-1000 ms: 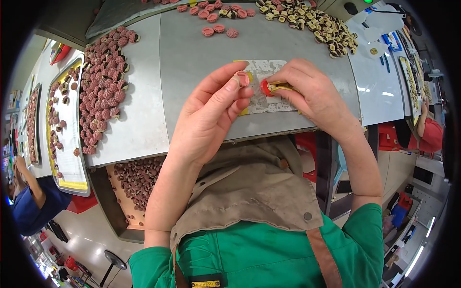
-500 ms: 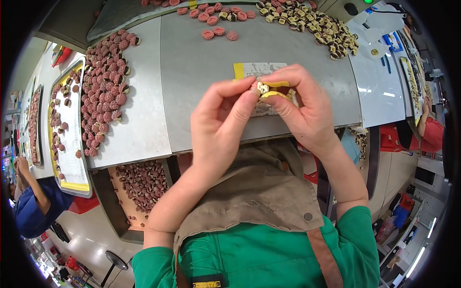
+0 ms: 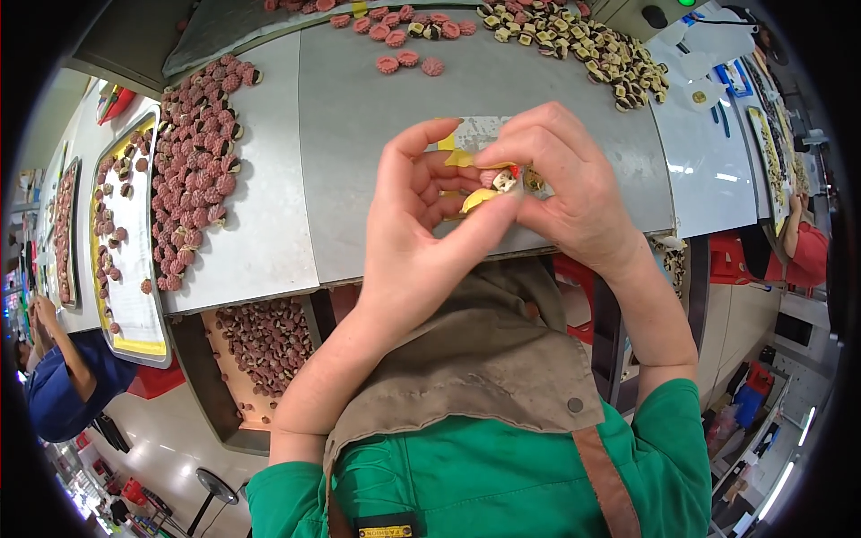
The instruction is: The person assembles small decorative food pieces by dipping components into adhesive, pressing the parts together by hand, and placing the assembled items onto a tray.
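Over the front of the metal-topped table, my left hand [image 3: 413,215] and my right hand [image 3: 574,188] meet around a small pink berry-shaped piece [image 3: 490,179] with a cream, dark-spotted face. My left thumb presses along it, the left index finger stands away, and the other left fingers curl behind. The right fingers close on it from the other side. Curved yellow strips [image 3: 478,199] lie at the fingers around the piece; whether they are finger coverings or a separate tool, I cannot tell. A pale worn mat [image 3: 484,128] with a yellow edge lies under my hands, mostly hidden.
Pink berry-shaped pieces [image 3: 193,170] are heaped at left, beside a yellow-edged tray [image 3: 134,309]. Pink caps [image 3: 408,59] and a pile of cream-and-dark pieces [image 3: 574,45] lie at the back. An open drawer [image 3: 260,359] below holds more berries. Co-workers sit at both sides.
The piece has moved slightly right and down and is turned, showing more of its pink side. My left index finger has lifted off it, and the left thumb reaches farther right.
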### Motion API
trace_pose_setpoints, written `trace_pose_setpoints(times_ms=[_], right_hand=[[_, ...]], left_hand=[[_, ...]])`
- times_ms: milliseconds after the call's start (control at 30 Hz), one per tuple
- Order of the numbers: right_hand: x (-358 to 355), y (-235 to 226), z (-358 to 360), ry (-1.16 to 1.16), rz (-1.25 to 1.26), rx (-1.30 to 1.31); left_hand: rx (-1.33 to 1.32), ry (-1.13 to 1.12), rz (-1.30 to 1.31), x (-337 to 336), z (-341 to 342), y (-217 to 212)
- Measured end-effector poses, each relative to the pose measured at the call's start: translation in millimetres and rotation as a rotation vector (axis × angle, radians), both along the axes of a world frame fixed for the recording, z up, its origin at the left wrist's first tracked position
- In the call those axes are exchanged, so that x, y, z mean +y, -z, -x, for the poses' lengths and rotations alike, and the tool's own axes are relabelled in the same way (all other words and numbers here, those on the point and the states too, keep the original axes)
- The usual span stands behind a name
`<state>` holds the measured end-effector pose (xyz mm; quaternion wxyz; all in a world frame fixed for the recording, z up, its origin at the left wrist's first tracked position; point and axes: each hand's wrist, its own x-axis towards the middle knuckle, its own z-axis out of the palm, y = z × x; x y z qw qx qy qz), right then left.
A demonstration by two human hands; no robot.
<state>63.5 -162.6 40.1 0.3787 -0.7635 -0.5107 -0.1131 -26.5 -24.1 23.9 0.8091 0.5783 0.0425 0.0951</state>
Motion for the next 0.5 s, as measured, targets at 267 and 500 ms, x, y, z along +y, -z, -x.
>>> trace_pose_setpoints(times_ms=[267,500], right_hand=[[0,10,2,0.004,0.005,0.110],[-5,14,4,0.023,0.028,0.053]], left_hand=[[0.042,0.025,-0.087,-3,-3,9],[0.094,0.066,-0.046,-6,-5,11]])
